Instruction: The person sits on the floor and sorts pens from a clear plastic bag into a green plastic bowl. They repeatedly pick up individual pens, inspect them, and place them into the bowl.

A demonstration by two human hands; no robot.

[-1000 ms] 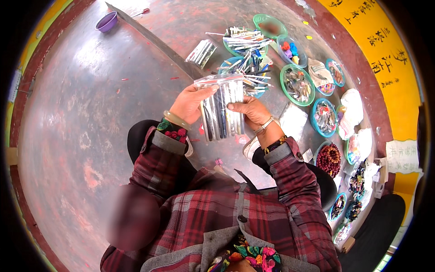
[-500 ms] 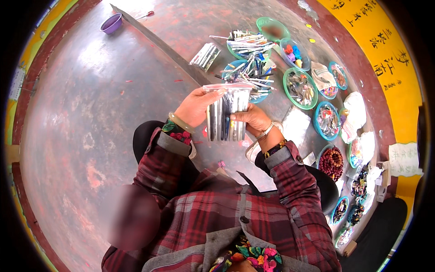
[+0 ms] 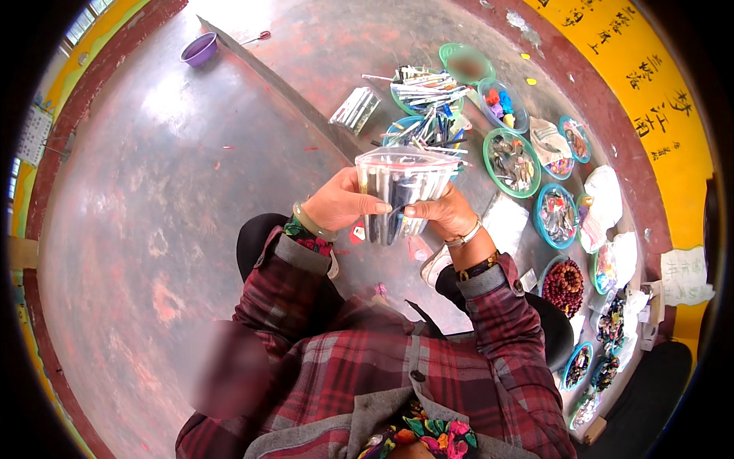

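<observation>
Between my hands is a clear zip bag of pens (image 3: 391, 183), held upright over the floor in front of me. My left hand (image 3: 342, 203) grips its left side, thumb lying across the front. From the right, my right hand (image 3: 447, 211) clasps it in the same way, the two thumb tips close together at the middle. The pens stand side by side in the bag, light and dark barrels mixed. Its top edge spreads wider than the gripped part. My other fingers are hidden behind the bag.
Beyond the bag, baskets of loose pens (image 3: 430, 88) stand beside another pack of pens (image 3: 355, 109). Along the right are a green basket of small items (image 3: 511, 162), a blue basket (image 3: 555, 215) and dark red beads (image 3: 563, 286). A purple basin (image 3: 199, 49) sits far left.
My left hand has moved down from the bag's top edge to its side. Both thumbs now press the middle, and the bag's top has fanned wider.
</observation>
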